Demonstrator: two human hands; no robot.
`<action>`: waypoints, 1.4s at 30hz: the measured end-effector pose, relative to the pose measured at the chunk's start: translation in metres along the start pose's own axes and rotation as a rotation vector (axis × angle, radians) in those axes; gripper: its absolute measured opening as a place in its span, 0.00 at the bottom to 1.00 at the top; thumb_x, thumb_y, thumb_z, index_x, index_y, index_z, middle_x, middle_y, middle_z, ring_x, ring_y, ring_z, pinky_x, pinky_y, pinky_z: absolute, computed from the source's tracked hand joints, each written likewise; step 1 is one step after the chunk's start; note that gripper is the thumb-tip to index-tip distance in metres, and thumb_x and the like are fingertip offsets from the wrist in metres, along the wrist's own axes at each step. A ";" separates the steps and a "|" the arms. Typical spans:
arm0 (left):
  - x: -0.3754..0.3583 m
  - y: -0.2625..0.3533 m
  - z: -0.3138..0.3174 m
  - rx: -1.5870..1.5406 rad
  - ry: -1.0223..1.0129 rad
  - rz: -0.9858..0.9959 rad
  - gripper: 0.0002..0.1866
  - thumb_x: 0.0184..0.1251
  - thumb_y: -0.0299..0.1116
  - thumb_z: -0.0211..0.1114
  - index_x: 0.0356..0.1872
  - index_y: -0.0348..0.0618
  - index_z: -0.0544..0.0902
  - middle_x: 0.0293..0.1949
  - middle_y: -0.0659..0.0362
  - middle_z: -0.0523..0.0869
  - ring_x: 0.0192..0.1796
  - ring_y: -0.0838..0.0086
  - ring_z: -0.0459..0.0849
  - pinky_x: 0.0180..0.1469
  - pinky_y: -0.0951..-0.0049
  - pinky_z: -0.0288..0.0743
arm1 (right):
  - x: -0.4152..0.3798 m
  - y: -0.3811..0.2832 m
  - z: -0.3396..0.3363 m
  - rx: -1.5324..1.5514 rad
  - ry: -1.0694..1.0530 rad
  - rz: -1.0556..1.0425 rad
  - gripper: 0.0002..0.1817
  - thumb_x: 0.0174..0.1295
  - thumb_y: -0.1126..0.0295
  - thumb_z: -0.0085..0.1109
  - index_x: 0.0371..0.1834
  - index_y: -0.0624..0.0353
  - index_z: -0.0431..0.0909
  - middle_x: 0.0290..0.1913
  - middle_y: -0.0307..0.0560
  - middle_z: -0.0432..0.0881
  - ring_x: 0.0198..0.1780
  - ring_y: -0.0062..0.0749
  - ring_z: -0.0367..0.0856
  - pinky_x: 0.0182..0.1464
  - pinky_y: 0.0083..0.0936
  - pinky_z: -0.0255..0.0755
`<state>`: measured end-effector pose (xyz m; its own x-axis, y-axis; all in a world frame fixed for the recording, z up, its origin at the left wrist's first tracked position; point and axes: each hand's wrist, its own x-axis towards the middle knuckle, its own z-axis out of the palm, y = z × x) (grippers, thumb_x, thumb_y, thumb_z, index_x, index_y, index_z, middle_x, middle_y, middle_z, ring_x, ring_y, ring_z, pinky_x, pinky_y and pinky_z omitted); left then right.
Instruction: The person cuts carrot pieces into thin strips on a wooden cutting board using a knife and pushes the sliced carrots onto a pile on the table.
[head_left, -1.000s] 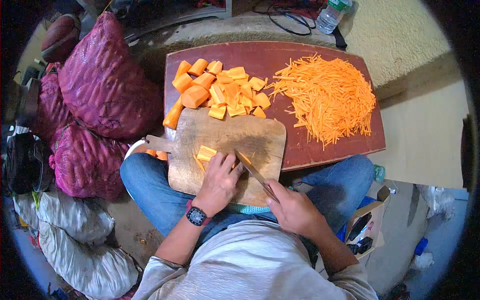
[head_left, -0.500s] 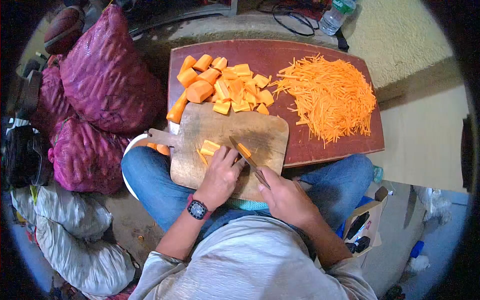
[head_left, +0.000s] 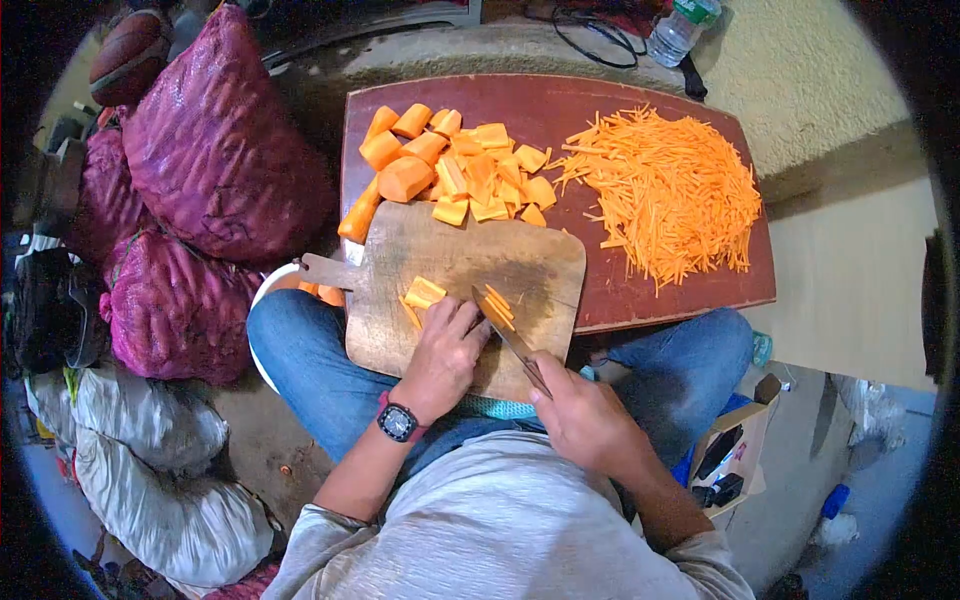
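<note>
A wooden cutting board (head_left: pixel 400 330) with a handle lies across my lap and the table edge. My left hand (head_left: pixel 445 355) is closed, its fingertips bent down on a carrot slice that they mostly hide. Beside them lie a carrot piece (head_left: pixel 425 292) and a thin strip. My right hand (head_left: pixel 590 415) grips a knife (head_left: pixel 512 342) by its handle, the blade angled up and left beside my left fingertips. A few cut carrot strips (head_left: pixel 498 306) rest just right of the blade.
On the red table (head_left: pixel 545 95) are carrot chunks (head_left: pixel 405 178) at the left and a heap of shredded carrot (head_left: pixel 670 200) at the right. Full purple mesh sacks (head_left: pixel 225 150) and white sacks (head_left: pixel 140 500) stand to the left. A plastic bottle (head_left: pixel 680 35) is at the back.
The knife and my right hand have shifted slightly right and down. More cut carrot strips now lie apart, right of the blade. My left hand stays nearly in place.
</note>
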<state>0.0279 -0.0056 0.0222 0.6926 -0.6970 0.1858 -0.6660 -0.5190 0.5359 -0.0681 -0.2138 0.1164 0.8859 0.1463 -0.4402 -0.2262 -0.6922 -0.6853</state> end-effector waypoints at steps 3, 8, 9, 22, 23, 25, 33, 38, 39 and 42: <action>0.003 0.001 0.002 -0.002 0.039 0.024 0.21 0.61 0.24 0.64 0.56 0.32 0.89 0.55 0.48 0.82 0.60 0.50 0.78 0.65 0.53 0.75 | 0.020 0.002 0.002 -0.006 0.029 -0.039 0.22 0.80 0.70 0.57 0.72 0.64 0.68 0.56 0.75 0.86 0.56 0.76 0.86 0.53 0.61 0.80; 0.001 0.001 0.000 0.000 0.099 0.035 0.20 0.61 0.24 0.65 0.55 0.32 0.89 0.51 0.49 0.81 0.58 0.52 0.78 0.64 0.53 0.75 | 0.005 -0.005 0.001 -0.014 0.026 -0.045 0.22 0.79 0.71 0.58 0.72 0.64 0.68 0.56 0.75 0.86 0.56 0.77 0.85 0.53 0.61 0.81; 0.000 0.001 0.000 0.006 0.078 0.031 0.21 0.62 0.24 0.65 0.56 0.32 0.89 0.52 0.50 0.81 0.57 0.52 0.78 0.64 0.53 0.75 | -0.002 -0.009 -0.002 0.021 0.007 -0.007 0.22 0.79 0.71 0.58 0.72 0.64 0.68 0.57 0.75 0.86 0.56 0.76 0.85 0.54 0.61 0.81; 0.001 -0.004 -0.002 -0.084 0.045 0.014 0.26 0.61 0.24 0.66 0.63 0.34 0.88 0.58 0.48 0.83 0.58 0.50 0.78 0.66 0.53 0.74 | 0.009 -0.005 0.010 0.032 0.100 0.005 0.23 0.79 0.69 0.58 0.73 0.63 0.70 0.54 0.77 0.86 0.58 0.77 0.85 0.55 0.61 0.80; 0.001 -0.004 -0.001 -0.086 0.047 0.017 0.26 0.61 0.24 0.66 0.63 0.34 0.88 0.58 0.48 0.83 0.58 0.50 0.78 0.66 0.53 0.74 | 0.015 -0.006 0.010 0.029 0.103 0.006 0.23 0.79 0.69 0.58 0.73 0.63 0.70 0.54 0.77 0.86 0.58 0.77 0.85 0.55 0.61 0.80; -0.001 -0.005 0.001 -0.033 0.091 0.040 0.26 0.60 0.24 0.66 0.63 0.34 0.88 0.55 0.48 0.83 0.57 0.51 0.79 0.64 0.53 0.74 | 0.034 -0.015 0.004 0.034 0.059 -0.022 0.24 0.79 0.69 0.58 0.74 0.63 0.70 0.55 0.77 0.86 0.58 0.76 0.85 0.55 0.61 0.80; -0.003 -0.009 -0.001 -0.071 0.111 0.033 0.23 0.57 0.23 0.67 0.56 0.33 0.89 0.49 0.49 0.83 0.56 0.51 0.79 0.64 0.53 0.74 | 0.012 -0.008 0.014 0.058 0.059 -0.012 0.23 0.80 0.69 0.57 0.73 0.66 0.70 0.55 0.77 0.85 0.58 0.76 0.85 0.57 0.59 0.79; 0.001 -0.010 -0.001 -0.046 0.162 0.073 0.23 0.54 0.24 0.70 0.54 0.33 0.90 0.48 0.50 0.83 0.56 0.52 0.79 0.64 0.54 0.74 | 0.024 -0.011 0.010 0.051 0.072 -0.047 0.24 0.80 0.68 0.56 0.74 0.66 0.69 0.55 0.77 0.86 0.57 0.75 0.86 0.57 0.57 0.79; 0.001 -0.010 -0.002 -0.055 0.153 0.070 0.23 0.54 0.24 0.70 0.54 0.33 0.90 0.48 0.50 0.84 0.56 0.52 0.80 0.64 0.54 0.73 | 0.014 -0.007 0.010 0.084 0.070 -0.051 0.24 0.80 0.68 0.56 0.75 0.66 0.69 0.54 0.76 0.86 0.57 0.75 0.86 0.57 0.58 0.79; -0.001 -0.007 -0.007 -0.076 0.116 0.038 0.22 0.54 0.24 0.70 0.54 0.34 0.90 0.48 0.51 0.84 0.56 0.53 0.80 0.64 0.54 0.73 | 0.003 -0.010 0.009 0.108 0.047 -0.010 0.24 0.80 0.68 0.56 0.74 0.67 0.69 0.53 0.76 0.86 0.57 0.75 0.86 0.56 0.57 0.80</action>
<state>0.0342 0.0023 0.0243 0.6975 -0.6513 0.2987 -0.6726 -0.4514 0.5865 -0.0670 -0.1998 0.1165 0.9056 0.1177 -0.4075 -0.2577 -0.6103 -0.7491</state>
